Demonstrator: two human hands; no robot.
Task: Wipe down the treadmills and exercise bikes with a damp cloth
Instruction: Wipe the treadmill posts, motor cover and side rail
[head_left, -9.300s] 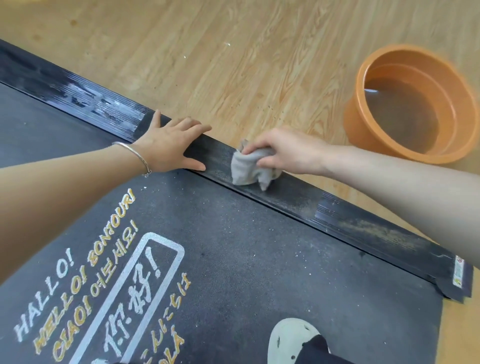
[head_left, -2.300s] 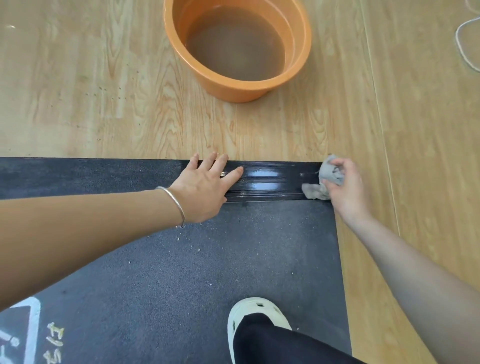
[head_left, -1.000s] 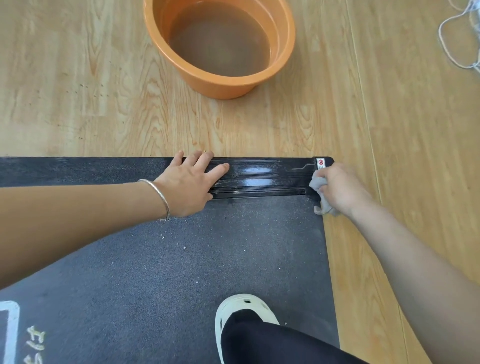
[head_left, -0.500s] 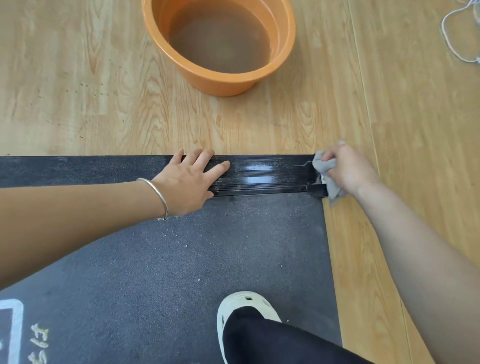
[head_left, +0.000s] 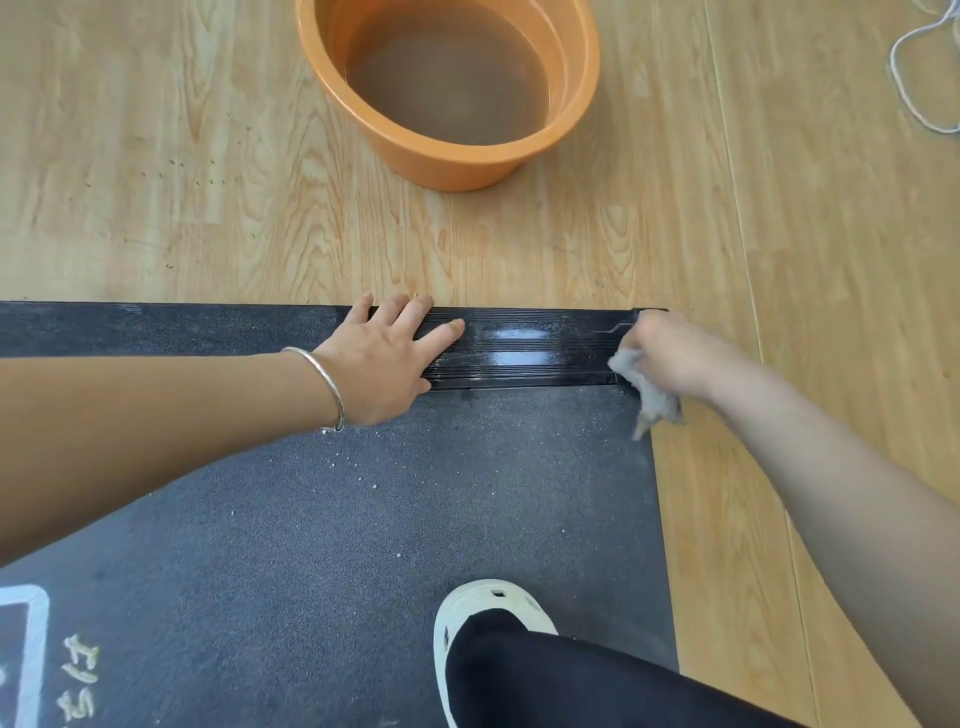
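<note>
Where the treadmill ends, wood flooring begins.

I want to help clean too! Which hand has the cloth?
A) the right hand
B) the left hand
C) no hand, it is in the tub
A: the right hand grips the cloth, while the left hand lies flat on the rail.

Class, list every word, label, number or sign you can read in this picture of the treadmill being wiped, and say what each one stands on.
Gold characters on the treadmill belt, bottom left: turned sideways and cut off at the frame edge; not readable.
White box outline beside them on the belt: only a corner shows; nothing legible inside.
Orange basin, cloth, side rail: no print visible.
</note>
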